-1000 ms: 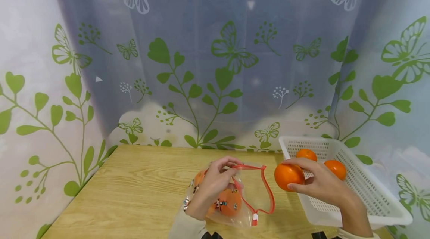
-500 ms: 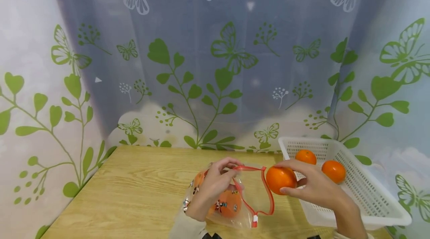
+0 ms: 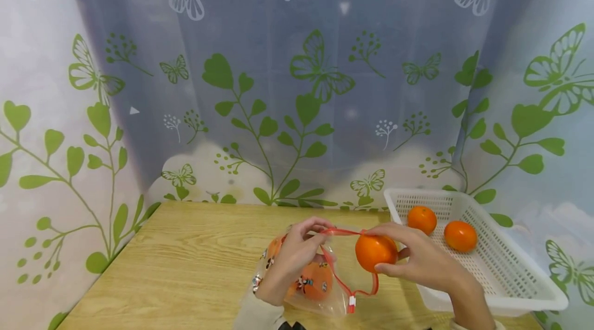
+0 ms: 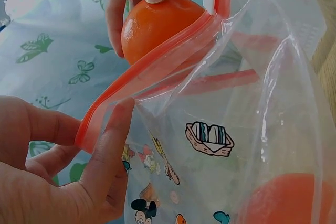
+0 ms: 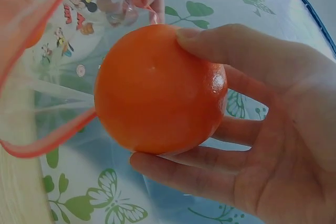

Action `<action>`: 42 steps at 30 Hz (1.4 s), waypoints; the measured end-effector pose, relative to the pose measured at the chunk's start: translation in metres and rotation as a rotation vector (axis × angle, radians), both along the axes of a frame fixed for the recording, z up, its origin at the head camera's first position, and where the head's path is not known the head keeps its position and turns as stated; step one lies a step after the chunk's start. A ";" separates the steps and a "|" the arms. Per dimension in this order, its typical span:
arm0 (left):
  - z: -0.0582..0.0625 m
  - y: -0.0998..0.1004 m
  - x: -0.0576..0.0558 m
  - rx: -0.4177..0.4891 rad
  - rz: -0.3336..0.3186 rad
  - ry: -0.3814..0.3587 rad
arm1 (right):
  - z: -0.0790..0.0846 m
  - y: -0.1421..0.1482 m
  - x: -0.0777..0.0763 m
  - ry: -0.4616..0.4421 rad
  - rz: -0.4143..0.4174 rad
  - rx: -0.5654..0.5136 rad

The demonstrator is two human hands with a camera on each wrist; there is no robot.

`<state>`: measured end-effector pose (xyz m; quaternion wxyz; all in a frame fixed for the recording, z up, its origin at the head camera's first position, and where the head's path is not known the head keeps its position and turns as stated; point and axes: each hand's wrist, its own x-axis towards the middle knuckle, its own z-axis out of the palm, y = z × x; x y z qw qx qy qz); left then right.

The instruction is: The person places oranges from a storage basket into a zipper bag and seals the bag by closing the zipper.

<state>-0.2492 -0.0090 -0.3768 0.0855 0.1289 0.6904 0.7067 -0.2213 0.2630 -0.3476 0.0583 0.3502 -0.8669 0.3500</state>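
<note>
My right hand (image 3: pixel 419 260) grips an orange (image 3: pixel 375 253) between thumb and fingers, right at the mouth of a clear zip bag (image 3: pixel 336 301). The bag has a red zip edge with a white slider and small cartoon prints. Thumb and fingers of my left hand (image 3: pixel 299 252) pinch the zip edge on the far left of the opening, and the mouth stands open. Inside the bag lies other orange fruit (image 4: pixel 289 200), seen through the plastic. In the right wrist view the held orange (image 5: pixel 161 90) overlaps the red edge.
A white perforated plastic basket (image 3: pixel 515 273) stands on the right of the wooden table (image 3: pixel 195 263). Two more oranges sit in it, one at the back (image 3: pixel 422 219) and one beside it (image 3: pixel 460 236). A curtain (image 3: pixel 278 113) with leaves and butterflies hangs behind the table.
My right hand has carried the orange leftward from over the basket's near side to the bag's mouth, where it now covers part of the red edge. The left hand holds its place.
</note>
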 end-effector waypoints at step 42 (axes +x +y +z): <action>0.001 -0.003 -0.002 -0.010 0.048 0.013 | -0.014 -0.032 -0.009 0.061 -0.055 0.043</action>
